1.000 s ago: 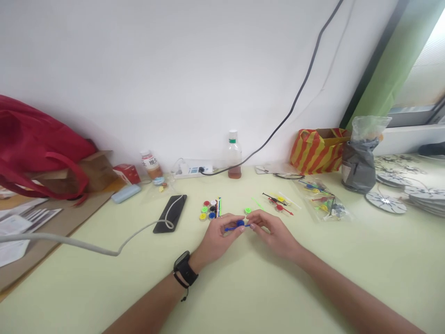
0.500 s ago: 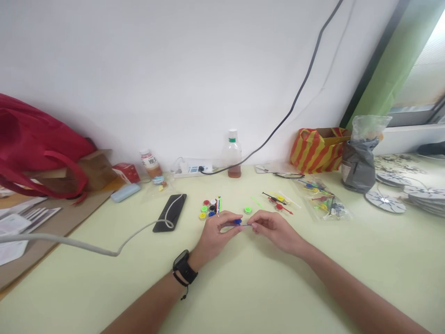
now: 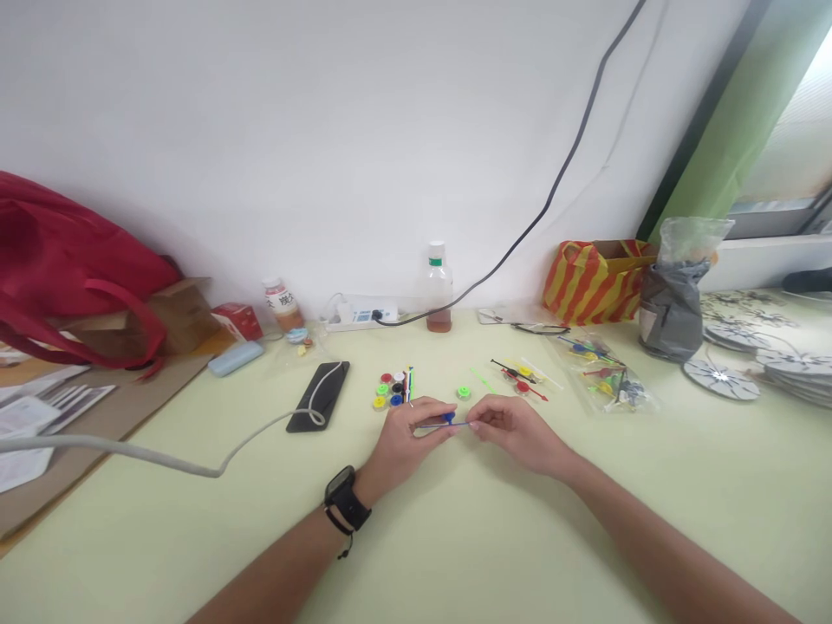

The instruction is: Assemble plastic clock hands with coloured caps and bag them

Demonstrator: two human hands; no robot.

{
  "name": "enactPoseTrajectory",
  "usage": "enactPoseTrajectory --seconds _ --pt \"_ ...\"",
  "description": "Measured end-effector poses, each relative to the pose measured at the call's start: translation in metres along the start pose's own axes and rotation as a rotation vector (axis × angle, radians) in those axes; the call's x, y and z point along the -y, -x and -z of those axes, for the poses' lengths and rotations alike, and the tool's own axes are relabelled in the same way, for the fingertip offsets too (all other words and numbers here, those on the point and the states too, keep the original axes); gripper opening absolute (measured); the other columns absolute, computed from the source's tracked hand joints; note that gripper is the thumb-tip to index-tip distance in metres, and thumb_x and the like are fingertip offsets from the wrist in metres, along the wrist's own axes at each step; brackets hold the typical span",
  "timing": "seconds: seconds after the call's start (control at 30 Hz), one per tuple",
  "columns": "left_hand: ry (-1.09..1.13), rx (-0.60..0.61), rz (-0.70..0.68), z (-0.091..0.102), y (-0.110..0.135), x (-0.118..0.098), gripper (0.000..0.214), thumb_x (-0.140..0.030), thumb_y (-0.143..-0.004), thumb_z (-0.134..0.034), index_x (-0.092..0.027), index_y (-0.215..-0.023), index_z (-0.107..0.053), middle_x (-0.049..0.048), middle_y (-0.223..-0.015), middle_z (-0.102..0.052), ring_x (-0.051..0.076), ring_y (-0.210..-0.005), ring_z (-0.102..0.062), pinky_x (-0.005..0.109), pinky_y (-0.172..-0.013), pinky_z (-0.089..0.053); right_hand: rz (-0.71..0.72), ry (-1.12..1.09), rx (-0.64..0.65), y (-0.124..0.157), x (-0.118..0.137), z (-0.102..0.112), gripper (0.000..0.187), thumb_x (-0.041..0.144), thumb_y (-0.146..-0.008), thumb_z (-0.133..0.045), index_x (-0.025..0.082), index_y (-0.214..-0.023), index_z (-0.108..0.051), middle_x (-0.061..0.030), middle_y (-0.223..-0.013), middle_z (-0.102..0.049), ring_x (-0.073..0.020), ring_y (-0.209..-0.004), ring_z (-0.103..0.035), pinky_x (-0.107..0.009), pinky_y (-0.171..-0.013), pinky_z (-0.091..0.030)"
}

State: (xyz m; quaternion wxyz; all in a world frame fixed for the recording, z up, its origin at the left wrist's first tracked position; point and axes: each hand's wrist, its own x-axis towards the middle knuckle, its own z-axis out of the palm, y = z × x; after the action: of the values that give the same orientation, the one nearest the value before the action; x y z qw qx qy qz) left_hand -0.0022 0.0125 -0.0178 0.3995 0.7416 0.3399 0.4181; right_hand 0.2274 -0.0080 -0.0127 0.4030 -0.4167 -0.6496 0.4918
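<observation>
Left hand (image 3: 404, 444) and right hand (image 3: 516, 433) pinching blue stick (image 3: 457, 424), coloured discs (image 3: 390, 391) just beyond

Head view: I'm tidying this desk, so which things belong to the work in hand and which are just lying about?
In hand: blue stick, pinched between left hand and right hand; coloured discs; green disc; red pieces; parts bag.
Lying about: phone; bottle; power strip; red bag; striped bag.
</observation>
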Motion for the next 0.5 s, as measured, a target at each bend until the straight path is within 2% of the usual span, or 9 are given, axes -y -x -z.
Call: enactPoseTrajectory --seconds 0.1,0.33,0.5 --pt "-0.013 0.018 0.0 -0.0005 0.0006 -0.0008 0.031 -0.033 -0.086 -0.08 -0.021 -0.115 -0.08 0.0084 -0.106 -0.075 0.02 -0.096 -0.073 0.031 -0.087 -0.062 0.012 0.017 0.0 0.0003 0.0012 0.001 0.029 0.047 -0.09 -0.07 0.017 -0.088 -0.07 -0.0025 -0.079 -0.063 -0.0156 -0.073 -0.057 -0.029 -0.067 -0.046" --pt "-0.128 0.011 -0.083 0.0008 0.0007 -0.0006 0.02 -0.028 -0.087 -0.08 -0.022 -0.106 -0.082 0.008 -0.1 -0.078 0.02 -0.091 -0.073 0.031 -0.082 -0.058 0.023 0.023 0.015 0.0013 0.0054 0.0025 0.03 0.047 -0.092 -0.068 0.018 -0.09 -0.068 -0.0029 -0.081 -0.064 -0.0163 -0.075 -0.059 -0.03 -0.071 -0.049" --pt "-0.101 0.021 -0.075 0.0008 0.0009 -0.0003 0.02 -0.029 -0.086 -0.081 -0.022 -0.105 -0.082 0.0081 -0.099 -0.079 0.02 -0.092 -0.073 0.031 -0.083 -0.057 0.011 0.014 0.06 0.0024 0.0081 0.0021 0.033 0.051 -0.095 -0.064 0.018 -0.092 -0.065 -0.0016 -0.08 -0.061 -0.0145 -0.07 -0.056 -0.029 -0.068 -0.048"
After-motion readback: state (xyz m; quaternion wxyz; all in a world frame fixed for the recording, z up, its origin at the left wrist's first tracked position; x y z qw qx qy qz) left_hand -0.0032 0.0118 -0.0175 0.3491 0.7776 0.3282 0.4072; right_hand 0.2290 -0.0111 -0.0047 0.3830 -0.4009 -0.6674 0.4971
